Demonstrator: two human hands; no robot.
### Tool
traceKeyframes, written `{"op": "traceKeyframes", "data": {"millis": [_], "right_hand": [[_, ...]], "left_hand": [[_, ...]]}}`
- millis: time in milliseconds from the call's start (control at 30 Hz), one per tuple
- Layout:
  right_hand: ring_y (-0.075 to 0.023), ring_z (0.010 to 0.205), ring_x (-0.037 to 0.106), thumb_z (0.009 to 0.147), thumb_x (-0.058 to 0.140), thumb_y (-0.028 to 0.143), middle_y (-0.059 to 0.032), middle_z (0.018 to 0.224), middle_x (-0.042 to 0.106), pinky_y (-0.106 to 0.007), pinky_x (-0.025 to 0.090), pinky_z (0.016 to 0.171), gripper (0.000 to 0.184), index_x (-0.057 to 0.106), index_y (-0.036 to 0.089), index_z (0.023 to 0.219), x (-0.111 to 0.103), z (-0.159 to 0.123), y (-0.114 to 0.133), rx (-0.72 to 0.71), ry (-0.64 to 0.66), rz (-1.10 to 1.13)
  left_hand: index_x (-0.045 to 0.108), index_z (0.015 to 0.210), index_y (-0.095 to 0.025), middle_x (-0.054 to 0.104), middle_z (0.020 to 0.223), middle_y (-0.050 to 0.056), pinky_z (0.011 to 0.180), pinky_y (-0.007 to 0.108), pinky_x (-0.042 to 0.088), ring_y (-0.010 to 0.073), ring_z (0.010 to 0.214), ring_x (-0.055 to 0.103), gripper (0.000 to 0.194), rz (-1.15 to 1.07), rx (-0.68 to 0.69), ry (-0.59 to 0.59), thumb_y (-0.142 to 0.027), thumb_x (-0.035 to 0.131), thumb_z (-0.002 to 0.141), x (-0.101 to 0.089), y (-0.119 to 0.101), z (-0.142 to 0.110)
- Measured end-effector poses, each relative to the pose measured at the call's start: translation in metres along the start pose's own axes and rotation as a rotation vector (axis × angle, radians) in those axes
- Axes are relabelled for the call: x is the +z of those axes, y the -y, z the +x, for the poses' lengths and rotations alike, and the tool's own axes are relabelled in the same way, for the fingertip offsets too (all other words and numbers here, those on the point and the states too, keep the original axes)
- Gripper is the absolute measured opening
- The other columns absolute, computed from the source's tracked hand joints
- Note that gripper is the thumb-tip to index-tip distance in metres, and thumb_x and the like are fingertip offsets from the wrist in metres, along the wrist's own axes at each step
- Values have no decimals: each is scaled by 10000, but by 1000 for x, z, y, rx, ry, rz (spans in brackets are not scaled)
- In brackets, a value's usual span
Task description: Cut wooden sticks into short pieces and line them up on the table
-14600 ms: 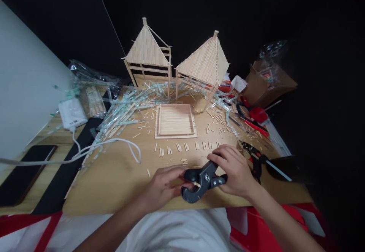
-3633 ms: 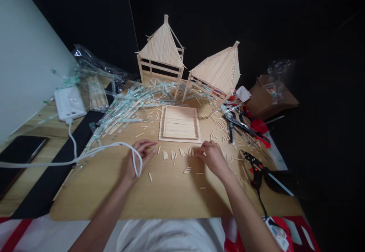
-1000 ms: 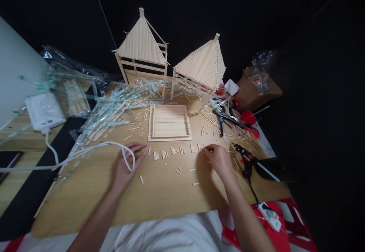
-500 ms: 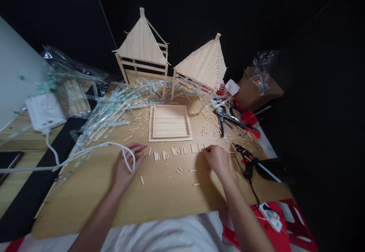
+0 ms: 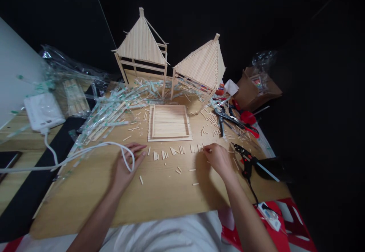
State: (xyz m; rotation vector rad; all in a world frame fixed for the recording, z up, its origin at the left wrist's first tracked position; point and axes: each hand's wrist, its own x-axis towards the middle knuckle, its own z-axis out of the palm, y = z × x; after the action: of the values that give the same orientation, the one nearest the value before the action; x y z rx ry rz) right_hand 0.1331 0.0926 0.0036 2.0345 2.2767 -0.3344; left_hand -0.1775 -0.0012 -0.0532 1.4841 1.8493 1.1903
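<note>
Resting on the table with its fingers stretched out, my left hand (image 5: 127,158) is empty, its fingertips close to the leftmost short stick (image 5: 148,151). A white cable (image 5: 108,143) loops in front of that hand. My right hand (image 5: 219,160) has its thumb and forefinger pinched at the right end of a row of short wooden sticks, seemingly on one short stick; the fingers partly hide it. Small bundles of sticks (image 5: 181,150) lie side by side between my hands. Behind them sits a shallow square stick tray (image 5: 170,138) on a flat stick base.
Two stick-built house models (image 5: 139,42) with peaked roofs stand at the back. Pliers (image 5: 234,120) and a black glue gun (image 5: 246,157) lie at right, near a cardboard box (image 5: 244,88). Wrapped sticks (image 5: 110,120), a white power bank (image 5: 44,112) and a phone (image 5: 9,160) are at left.
My right hand has shifted very slightly at the right end of the stick row, its fingers still pinched. My left hand stays in place. The whole view has drifted a little.
</note>
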Motion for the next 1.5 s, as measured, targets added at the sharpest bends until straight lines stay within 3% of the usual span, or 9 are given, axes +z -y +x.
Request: {"op": "traceKeyframes", "data": {"millis": [567, 767, 867, 967, 1033, 1200, 1333, 1433, 1500], "right_hand": [[-210, 733, 650, 725, 559, 325, -87, 788, 718, -256, 381, 602, 201, 720, 215, 776, 13, 0, 7, 171, 19, 5], [-219, 725, 642, 720, 567, 325, -88, 759, 708, -262, 377, 597, 190, 705, 196, 743, 2, -4, 4, 179, -1, 93], [-193, 722, 632, 741, 550, 318, -66, 794, 707, -247, 383, 599, 187, 693, 199, 761, -11, -15, 6, 125, -14, 181], [-151, 670, 616, 749, 544, 295, -19, 765, 699, -215, 402, 585, 164, 685, 212, 761, -16, -28, 15, 11, 23, 322], [-135, 620, 594, 740, 547, 262, -8, 724, 685, -207, 411, 571, 141, 675, 202, 739, -14, -34, 25, -67, 41, 487], [-114, 570, 542, 718, 582, 213, -1, 679, 649, -204, 402, 545, 83, 658, 181, 708, -5, -48, 50, -163, 29, 731], [-114, 598, 556, 731, 604, 203, -1, 698, 647, -203, 406, 563, 68, 667, 186, 712, -4, -58, 53, -194, 49, 677], [-115, 657, 576, 797, 578, 210, 0, 745, 653, -202, 423, 616, 109, 687, 207, 789, -4, -51, 40, -325, 75, 607], [-132, 753, 583, 828, 565, 210, -13, 818, 660, -225, 422, 708, 138, 695, 221, 871, -3, -37, 26, -371, 9, 427]], "left_hand": [[658, 971, -214, 533, 1042, 55, 764, 327, 508, 208, 942, 566, 277, 3, 13, -33, -415, 578, 798, 3, 3, 1], [649, 1010, -224, 545, 1049, 59, 812, 353, 497, 225, 993, 553, 289, 24, 29, -21, -412, 559, 809, 2, 5, 1], [644, 1027, -232, 549, 1034, 59, 878, 393, 463, 229, 997, 546, 282, 52, 52, -24, -395, 555, 814, 1, -5, 1], [662, 993, -246, 552, 995, 47, 945, 407, 407, 226, 989, 544, 253, 61, 53, -34, -379, 589, 791, 5, -29, -2], [664, 980, -255, 557, 1022, 47, 942, 373, 413, 218, 1029, 537, 236, -94, -43, 6, -384, 570, 806, 15, -50, -7], [661, 961, -178, 670, 877, 65, 674, 296, 493, 185, 745, 619, 366, -612, -412, 431, -437, 679, 702, 59, -91, -19], [680, 773, -145, 682, 748, 54, 641, 273, 475, 167, 664, 614, 325, -698, -513, 423, -425, 748, 623, 76, -96, -23], [670, 751, -143, 678, 705, 50, 583, 255, 462, 167, 646, 619, 319, -711, -552, 441, -437, 734, 645, 72, -93, -23], [659, 772, -147, 690, 749, 63, 582, 242, 457, 186, 730, 644, 323, -744, -589, 458, -450, 712, 673, 67, -91, -23]]}}
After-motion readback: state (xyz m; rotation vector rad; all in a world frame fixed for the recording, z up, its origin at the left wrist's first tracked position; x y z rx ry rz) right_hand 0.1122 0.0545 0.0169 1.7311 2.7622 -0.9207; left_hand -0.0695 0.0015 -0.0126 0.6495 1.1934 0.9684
